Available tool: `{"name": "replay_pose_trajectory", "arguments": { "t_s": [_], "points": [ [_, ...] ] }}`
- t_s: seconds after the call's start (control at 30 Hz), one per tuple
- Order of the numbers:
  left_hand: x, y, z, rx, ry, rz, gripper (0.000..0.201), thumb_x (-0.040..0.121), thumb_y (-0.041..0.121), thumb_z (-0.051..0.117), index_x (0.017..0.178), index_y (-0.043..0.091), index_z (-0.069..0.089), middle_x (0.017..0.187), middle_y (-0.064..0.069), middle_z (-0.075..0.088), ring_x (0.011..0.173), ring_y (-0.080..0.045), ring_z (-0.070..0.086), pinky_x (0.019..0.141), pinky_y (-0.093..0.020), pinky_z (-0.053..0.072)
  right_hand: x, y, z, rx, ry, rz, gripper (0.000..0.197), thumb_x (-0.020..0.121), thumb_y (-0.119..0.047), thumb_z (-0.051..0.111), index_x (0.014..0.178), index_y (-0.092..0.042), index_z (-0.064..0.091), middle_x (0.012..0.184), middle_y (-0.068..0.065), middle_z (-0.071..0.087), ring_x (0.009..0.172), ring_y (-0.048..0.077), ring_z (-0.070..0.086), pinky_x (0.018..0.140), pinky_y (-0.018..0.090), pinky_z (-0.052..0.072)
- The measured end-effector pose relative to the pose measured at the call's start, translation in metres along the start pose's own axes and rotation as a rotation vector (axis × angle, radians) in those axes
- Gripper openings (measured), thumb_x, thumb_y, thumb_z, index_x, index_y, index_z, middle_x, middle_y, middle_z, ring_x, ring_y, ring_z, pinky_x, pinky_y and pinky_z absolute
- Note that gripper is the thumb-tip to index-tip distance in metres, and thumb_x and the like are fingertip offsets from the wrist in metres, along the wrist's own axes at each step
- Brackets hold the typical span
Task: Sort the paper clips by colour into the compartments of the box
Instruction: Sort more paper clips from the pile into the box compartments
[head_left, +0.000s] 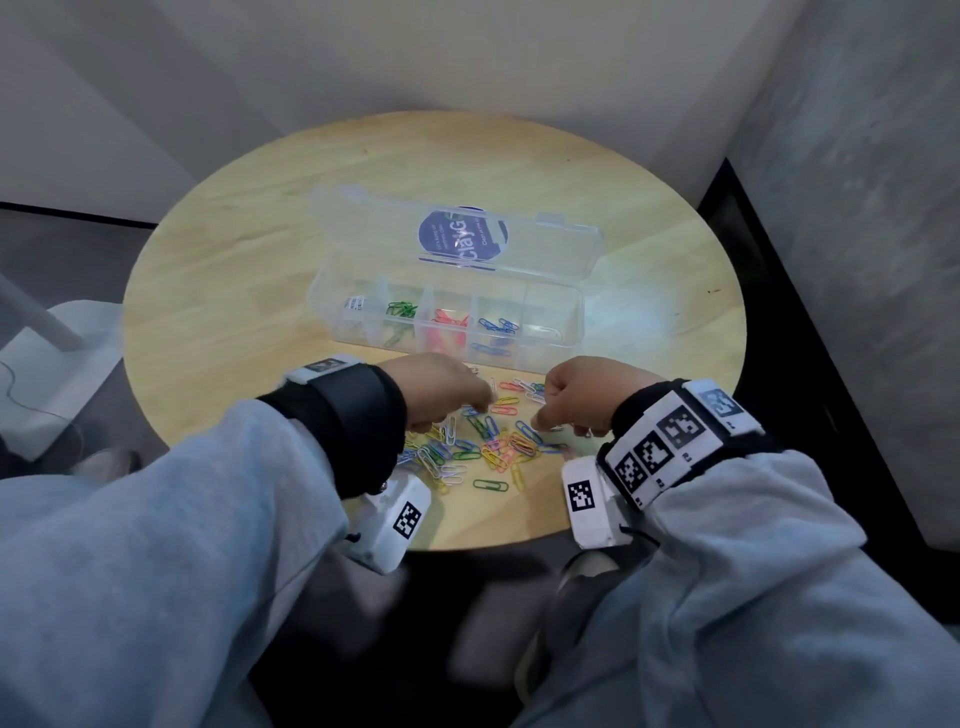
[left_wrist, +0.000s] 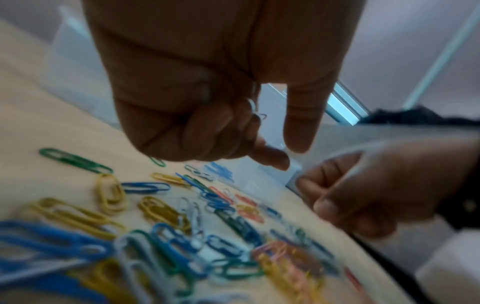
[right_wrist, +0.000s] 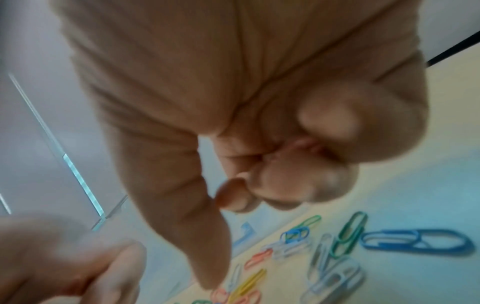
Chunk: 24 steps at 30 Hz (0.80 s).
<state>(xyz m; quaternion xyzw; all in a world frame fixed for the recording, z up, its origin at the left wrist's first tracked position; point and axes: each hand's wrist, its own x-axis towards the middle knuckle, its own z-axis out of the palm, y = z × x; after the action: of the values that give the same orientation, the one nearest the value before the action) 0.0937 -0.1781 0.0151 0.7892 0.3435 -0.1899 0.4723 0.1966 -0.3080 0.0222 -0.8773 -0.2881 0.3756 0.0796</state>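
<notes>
A clear compartment box (head_left: 574, 325) lies open on the round wooden table (head_left: 249, 270), its lid (head_left: 550, 254) folded back. From left to right its compartments hold white, green, red, blue and white clips. A mixed pile of paper clips (head_left: 485, 441) lies in front of the box. My left hand (head_left: 467, 400) hovers over the pile's left part, and its curled fingers (left_wrist: 207, 127) grip a white clip (left_wrist: 252, 106). My right hand (head_left: 566, 400) is over the right part, with one digit (right_wrist: 207, 273) touching the table by a pink clip. Its other fingers (right_wrist: 324, 164) are curled, with something pink in their fold.
The pile reaches close to the table's near edge (head_left: 493, 540). A white stand base (head_left: 57, 374) sits on the floor to the left. A grey wall (head_left: 857, 208) rises on the right. Loose blue (right_wrist: 415, 239), green and white clips lie under the right hand.
</notes>
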Motion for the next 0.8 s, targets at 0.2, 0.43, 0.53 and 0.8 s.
{"name": "replay_pose_trajectory", "arguments": {
  "t_s": [0.2,0.43,0.53,0.8],
  "points": [
    [-0.004,0.003,0.022,0.541,0.134,0.114,0.015,0.076,0.029,0.070,0.079,0.021,0.057,0.076,0.003,0.058,0.077,-0.018,0.057,0.059,-0.023,0.040,0.002,0.000,0.000,-0.043,0.058,-0.001,0.030,0.084,-0.019,0.064,0.065,-0.016,0.041,0.063,0.000,0.046,0.056,0.014,0.042,0.055,0.024,0.035],
    [0.003,0.009,0.037,0.727,0.128,0.171,0.012,0.081,0.026,0.066,0.087,0.019,0.059,0.088,-0.001,0.060,0.080,-0.019,0.052,0.062,-0.026,0.037,-0.006,0.008,-0.004,-0.141,0.067,0.016,0.022,0.080,-0.028,0.069,0.070,-0.014,0.055,0.072,0.000,0.056,0.074,0.018,0.053,0.064,0.026,0.040],
    [0.006,0.006,0.034,0.678,0.103,0.161,0.009,0.080,0.024,0.067,0.084,0.021,0.060,0.089,0.001,0.062,0.081,-0.017,0.054,0.065,-0.024,0.038,-0.006,0.014,0.006,-0.257,0.015,0.103,0.016,0.072,-0.025,0.070,0.072,-0.011,0.062,0.075,0.005,0.063,0.073,0.022,0.060,0.064,0.026,0.046],
    [0.002,-0.010,0.014,0.329,0.045,0.107,0.025,0.078,0.020,0.067,0.062,0.020,0.049,0.061,0.004,0.050,0.053,-0.010,0.044,0.050,-0.019,0.034,-0.003,0.004,0.018,-0.440,-0.094,0.175,0.015,0.081,-0.023,0.061,0.077,-0.009,0.058,0.079,0.006,0.057,0.075,0.024,0.056,0.068,0.028,0.044]
  ]
}}
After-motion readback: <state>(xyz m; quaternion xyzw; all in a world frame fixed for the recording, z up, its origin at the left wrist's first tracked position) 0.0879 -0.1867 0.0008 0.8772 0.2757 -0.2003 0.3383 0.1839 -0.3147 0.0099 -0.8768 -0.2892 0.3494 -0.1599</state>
